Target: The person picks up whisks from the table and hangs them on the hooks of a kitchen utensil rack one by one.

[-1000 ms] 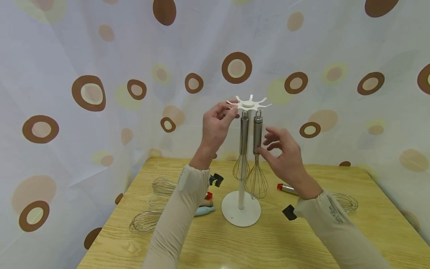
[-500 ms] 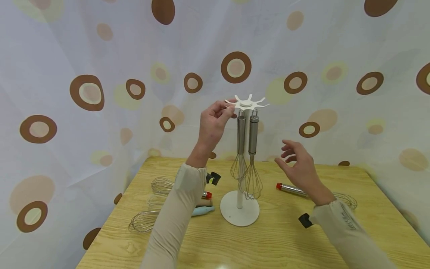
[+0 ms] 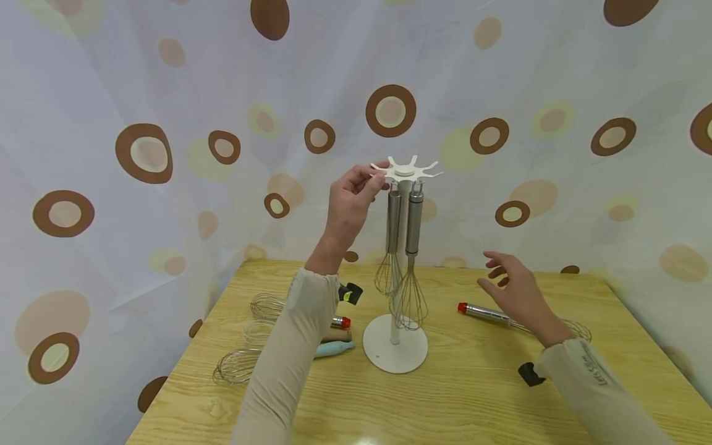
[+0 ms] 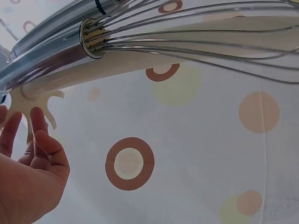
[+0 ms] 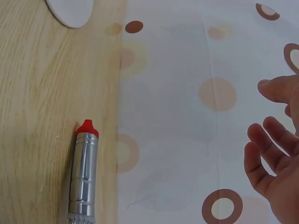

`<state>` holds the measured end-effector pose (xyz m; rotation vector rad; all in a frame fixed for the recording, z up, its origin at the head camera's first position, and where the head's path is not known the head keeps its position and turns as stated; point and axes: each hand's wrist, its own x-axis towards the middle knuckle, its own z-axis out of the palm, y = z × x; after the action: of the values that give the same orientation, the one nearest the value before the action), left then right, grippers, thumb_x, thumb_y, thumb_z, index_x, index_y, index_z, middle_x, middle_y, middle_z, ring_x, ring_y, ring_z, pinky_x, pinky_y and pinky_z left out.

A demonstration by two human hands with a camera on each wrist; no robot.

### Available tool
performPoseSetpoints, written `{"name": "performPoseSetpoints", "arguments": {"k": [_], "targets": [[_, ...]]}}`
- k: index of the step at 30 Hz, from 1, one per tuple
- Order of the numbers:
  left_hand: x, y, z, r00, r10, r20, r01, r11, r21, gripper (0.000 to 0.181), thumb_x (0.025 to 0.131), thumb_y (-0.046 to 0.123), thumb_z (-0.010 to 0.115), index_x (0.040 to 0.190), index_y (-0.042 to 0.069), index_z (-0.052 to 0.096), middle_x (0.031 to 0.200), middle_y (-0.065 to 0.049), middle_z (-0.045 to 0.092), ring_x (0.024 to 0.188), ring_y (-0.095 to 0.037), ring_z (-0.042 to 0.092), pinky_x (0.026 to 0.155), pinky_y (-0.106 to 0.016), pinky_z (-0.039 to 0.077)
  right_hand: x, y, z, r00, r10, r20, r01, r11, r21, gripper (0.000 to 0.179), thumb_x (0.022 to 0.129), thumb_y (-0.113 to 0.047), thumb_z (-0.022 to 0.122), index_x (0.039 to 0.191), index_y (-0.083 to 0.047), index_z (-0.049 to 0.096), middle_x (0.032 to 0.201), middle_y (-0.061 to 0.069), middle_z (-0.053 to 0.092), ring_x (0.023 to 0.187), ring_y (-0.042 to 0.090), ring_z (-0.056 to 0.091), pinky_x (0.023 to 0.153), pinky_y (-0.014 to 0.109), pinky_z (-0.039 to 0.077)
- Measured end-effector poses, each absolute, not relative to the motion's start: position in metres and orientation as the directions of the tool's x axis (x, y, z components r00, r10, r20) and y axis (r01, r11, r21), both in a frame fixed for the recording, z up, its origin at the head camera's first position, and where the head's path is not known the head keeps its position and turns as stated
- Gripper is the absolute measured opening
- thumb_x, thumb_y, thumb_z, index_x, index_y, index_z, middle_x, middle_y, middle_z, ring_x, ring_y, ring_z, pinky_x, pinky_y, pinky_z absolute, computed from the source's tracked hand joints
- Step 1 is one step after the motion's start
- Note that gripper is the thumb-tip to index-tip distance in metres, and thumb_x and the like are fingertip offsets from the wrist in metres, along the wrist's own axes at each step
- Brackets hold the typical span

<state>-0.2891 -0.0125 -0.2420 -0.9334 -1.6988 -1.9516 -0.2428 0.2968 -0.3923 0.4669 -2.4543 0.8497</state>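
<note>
**Left hand point(image 3: 349, 201) Pinching the Stand point(image 3: 395, 358), Right Hand point(image 3: 518, 292) Hovering Apart**

The stand is rising upright from the table point(image 3: 434, 402), its white round base resting flat on the wood. The left hand is reaching up to the top and pinching one of the white prongs point(image 3: 426, 167) between thumb and fingers, a narrow grip. Two steel whisks are hanging by their loops on the near side of the stand: a small whisk point(image 3: 392, 222), close to the left thumb, and a large whisk point(image 3: 414, 225) just to its right. Their handles are pointing up and their wires down, in front of the post.

The right hand is hovering well apart from the stand, its thumb standing away from loosely bent fingers, leaving a wide gap. Behind and below it, a red-tipped whisk point(image 3: 486, 313) is lying on the table, its tip pointing toward the stand; the forearm is crossing in front of part of its length.

Left of the base, more whisks are lying side by side, partly hidden by the left sleeve point(image 3: 283, 371): a red end point(image 3: 345, 322), a tan handle point(image 3: 337, 335) and a pale blue handle point(image 3: 335, 349) are showing. A spotted curtain point(image 3: 334, 62) is hanging behind everything.
</note>
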Motion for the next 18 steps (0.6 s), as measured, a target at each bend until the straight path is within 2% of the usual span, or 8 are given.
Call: {"name": "performPoseSetpoints", "arguments": {"k": [5, 9, 11, 18], "targets": [[-0.268, -0.013, -0.234, -0.728, 0.102, 0.678, 0.664, -0.141, 0.734, 0.017, 0.095, 0.004, 0.056, 0.102, -0.01, 0.061, 0.125, -0.019, 0.057, 0.091, -0.016, 0.059, 0.075, -0.023, 0.044, -0.242, 0.306, -0.401, -0.857, -0.189, 0.48, -0.433, 0.769, -0.47, 0.049, 0.088, -0.007, 0.067, 0.131, 0.004, 0.048, 0.108, 0.019, 0.056, 0.09, 0.033, 0.057, 0.071, 0.048, 0.048], [-0.249, -0.012, -0.225, -0.706, 0.037, 0.707, 0.707, -0.016, 0.707, 0.018, 0.093, 0.004, 0.058, 0.104, -0.01, 0.062, 0.119, -0.021, 0.053, 0.096, -0.024, 0.055, 0.081, -0.027, 0.045, -0.241, 0.312, -0.405, -0.892, -0.208, 0.402, -0.401, 0.772, -0.492, 0.049, 0.09, -0.01, 0.065, 0.133, 0.005, 0.046, 0.109, 0.021, 0.056, 0.094, 0.036, 0.056, 0.075, 0.05, 0.048], [-0.244, -0.011, -0.223, -0.688, 0.002, 0.725, 0.725, 0.023, 0.688, 0.018, 0.092, 0.003, 0.059, 0.104, -0.01, 0.062, 0.113, -0.021, 0.052, 0.095, -0.027, 0.054, 0.079, -0.029, 0.045, -0.241, 0.315, -0.408, -0.906, -0.216, 0.365, -0.385, 0.779, -0.495, 0.05, 0.09, -0.009, 0.065, 0.134, 0.005, 0.045, 0.11, 0.022, 0.056, 0.096, 0.037, 0.056, 0.076, 0.05, 0.047], [-0.241, -0.01, -0.224, -0.651, -0.024, 0.758, 0.759, -0.004, 0.651, 0.017, 0.091, -0.002, 0.058, 0.106, -0.011, 0.059, 0.102, -0.022, 0.056, 0.09, -0.027, 0.055, 0.076, -0.028, 0.045, -0.248, 0.325, -0.424, -0.932, -0.228, 0.281, -0.342, 0.81, -0.476, 0.05, 0.089, -0.009, 0.065, 0.133, 0.005, 0.045, 0.11, 0.023, 0.056, 0.097, 0.037, 0.056, 0.077, 0.051, 0.048]]}}
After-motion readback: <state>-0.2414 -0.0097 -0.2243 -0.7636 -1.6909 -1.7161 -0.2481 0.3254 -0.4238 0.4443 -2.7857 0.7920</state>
